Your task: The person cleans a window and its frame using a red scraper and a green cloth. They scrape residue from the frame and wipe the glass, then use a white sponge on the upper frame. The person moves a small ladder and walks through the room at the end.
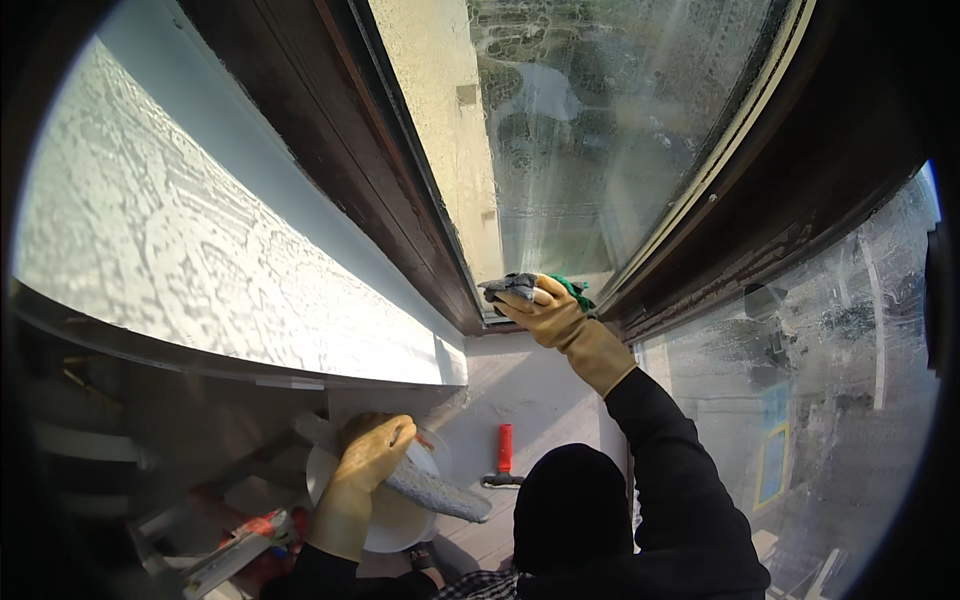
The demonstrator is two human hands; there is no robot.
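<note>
My right hand [544,307], in a tan rubber glove, grips a dark grey cloth [514,286] at the lower edge of a wet, streaked window pane [555,150]. Some green material [576,289] shows beside its fingers. My left hand [382,442], gloved alike, is closed around a grey fluffy washer sleeve [442,491], held over a white bucket [397,525]. Between my hands and lower down, a squeegee with a red handle [505,448] lies on the pale sill.
Dark brown window frames [322,142] rise on both sides of the pane. A bright, wet-patterned panel [187,255] fills the left. Another streaked pane [810,375] stands at right. Red items and a metal bar [232,555] lie at lower left, beyond the bucket.
</note>
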